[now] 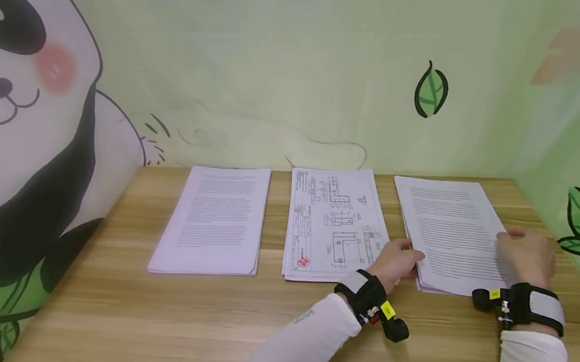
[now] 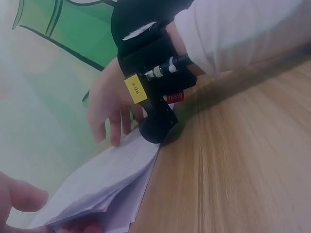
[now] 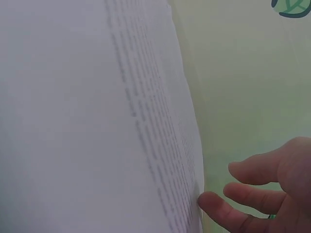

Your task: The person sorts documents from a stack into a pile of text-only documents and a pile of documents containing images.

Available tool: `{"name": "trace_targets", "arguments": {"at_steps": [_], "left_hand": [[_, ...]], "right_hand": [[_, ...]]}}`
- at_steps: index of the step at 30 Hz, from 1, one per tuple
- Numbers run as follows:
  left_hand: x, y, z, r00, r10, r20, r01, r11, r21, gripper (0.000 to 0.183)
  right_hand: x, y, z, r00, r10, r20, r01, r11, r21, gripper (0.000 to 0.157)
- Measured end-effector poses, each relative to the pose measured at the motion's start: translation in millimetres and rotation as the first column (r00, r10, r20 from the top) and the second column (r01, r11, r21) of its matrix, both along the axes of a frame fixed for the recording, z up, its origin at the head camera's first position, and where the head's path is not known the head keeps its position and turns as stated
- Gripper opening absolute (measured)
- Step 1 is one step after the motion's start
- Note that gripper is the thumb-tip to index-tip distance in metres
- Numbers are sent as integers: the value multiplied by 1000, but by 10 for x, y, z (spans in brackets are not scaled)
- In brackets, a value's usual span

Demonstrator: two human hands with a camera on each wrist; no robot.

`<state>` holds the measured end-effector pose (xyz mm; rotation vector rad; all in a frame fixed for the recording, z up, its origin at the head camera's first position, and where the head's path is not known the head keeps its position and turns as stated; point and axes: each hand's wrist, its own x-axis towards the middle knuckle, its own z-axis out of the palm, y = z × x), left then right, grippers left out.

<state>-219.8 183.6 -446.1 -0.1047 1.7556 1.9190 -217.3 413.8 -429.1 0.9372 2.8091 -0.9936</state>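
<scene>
A stack of printed paper lies at the right of the table, covered in lines of text. My left hand grips its left edge, thumb over the top sheet and fingers at the side. In the left wrist view, fingertips reach beneath the sheets, whose near edges are slightly fanned. At the stack's right edge is my right hand. The right wrist view shows one of its fingertips touching the paper edge, with thumb and fingers spread apart.
A stack of technical drawings lies in the middle, close to my left hand. Farther left is another stack of text pages. The wooden table meets a printed panda backdrop behind and at the sides.
</scene>
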Motion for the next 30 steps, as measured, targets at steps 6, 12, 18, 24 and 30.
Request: {"name": "trace_targets", "arguments": {"at_steps": [6, 12, 18, 24, 30], "left_hand": [[-6, 47, 3, 1000, 15, -8, -15, 1000, -15, 43], [-2, 50, 43, 1000, 4, 12, -2, 993, -116, 41], [0, 70, 80, 999, 41, -33, -49, 956, -289, 35], [-24, 71, 48, 993, 89, -72, -109, 932, -345, 25], [-57, 59, 9, 989, 97, -109, -131, 917, -377, 32]], "right_hand": [[-7, -43, 17, 1000, 8, -14, -8, 1000, -4, 63], [-16, -76, 0, 997, 74, -17, -73, 996, 43, 61], [-24, -85, -14, 995, 97, 1, -97, 992, 76, 59], [-24, -44, 2, 995, 96, -2, -96, 995, 11, 66], [-29, -65, 22, 989, 145, -20, -146, 989, -16, 70]]}}
